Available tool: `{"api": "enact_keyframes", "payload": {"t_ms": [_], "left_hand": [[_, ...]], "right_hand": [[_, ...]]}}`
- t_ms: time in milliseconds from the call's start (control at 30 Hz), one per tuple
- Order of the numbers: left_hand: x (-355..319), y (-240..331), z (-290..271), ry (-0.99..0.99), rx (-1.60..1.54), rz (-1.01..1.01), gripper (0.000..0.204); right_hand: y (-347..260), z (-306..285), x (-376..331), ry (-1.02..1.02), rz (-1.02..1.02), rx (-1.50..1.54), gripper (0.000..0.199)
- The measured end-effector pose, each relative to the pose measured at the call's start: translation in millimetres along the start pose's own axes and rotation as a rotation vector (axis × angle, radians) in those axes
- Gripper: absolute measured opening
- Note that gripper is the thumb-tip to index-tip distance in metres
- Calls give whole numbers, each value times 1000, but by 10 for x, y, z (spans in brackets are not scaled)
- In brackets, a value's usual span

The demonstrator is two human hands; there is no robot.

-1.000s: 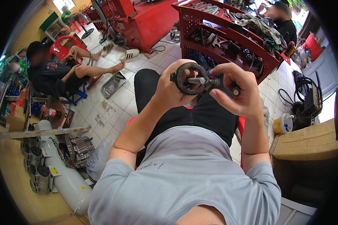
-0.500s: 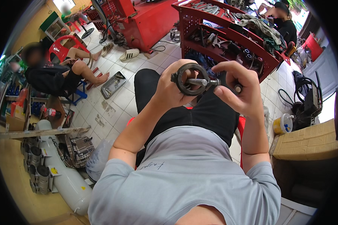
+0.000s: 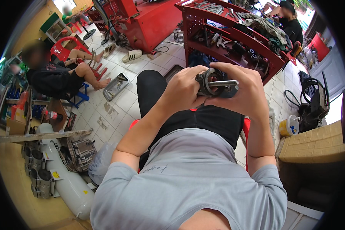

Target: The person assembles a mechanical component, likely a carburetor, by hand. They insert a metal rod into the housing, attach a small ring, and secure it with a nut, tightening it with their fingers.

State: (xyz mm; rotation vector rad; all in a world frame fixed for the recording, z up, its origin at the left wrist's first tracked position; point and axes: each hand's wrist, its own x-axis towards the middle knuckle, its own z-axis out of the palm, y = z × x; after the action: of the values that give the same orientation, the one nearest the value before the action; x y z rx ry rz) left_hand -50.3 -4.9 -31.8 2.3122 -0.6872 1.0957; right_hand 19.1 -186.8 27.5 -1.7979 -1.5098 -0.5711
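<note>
Ringed metal part (image 3: 208, 85) turned — rod (image 3: 227, 82) now pointing right, enclosed from both sides.
The left hand (image 3: 183, 86) wraps it; the right hand (image 3: 247, 87) has closed in, its hold unclear. It sits nearer than the red tool cart (image 3: 191, 19), which carries wrenches (image 3: 211, 7) — left of the cart, a grey tray (image 3: 119, 91) holds metal pieces (image 3: 116, 85).

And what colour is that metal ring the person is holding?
The metal ring is dark grey, nearly black; it shows best in the head view.
</note>
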Motion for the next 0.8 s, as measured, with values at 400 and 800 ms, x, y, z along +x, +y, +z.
{"api": "enact_keyframes", "payload": {"t_ms": [400, 800], "left_hand": [[67, 136, -137, -59, -77, -138, 50], [122, -46, -262, -4, -557, -294, 90]], "right_hand": [[192, 65, -8, -67, 206, 573, 60], [227, -60, -48, 81, 187, 534, 67]]}}
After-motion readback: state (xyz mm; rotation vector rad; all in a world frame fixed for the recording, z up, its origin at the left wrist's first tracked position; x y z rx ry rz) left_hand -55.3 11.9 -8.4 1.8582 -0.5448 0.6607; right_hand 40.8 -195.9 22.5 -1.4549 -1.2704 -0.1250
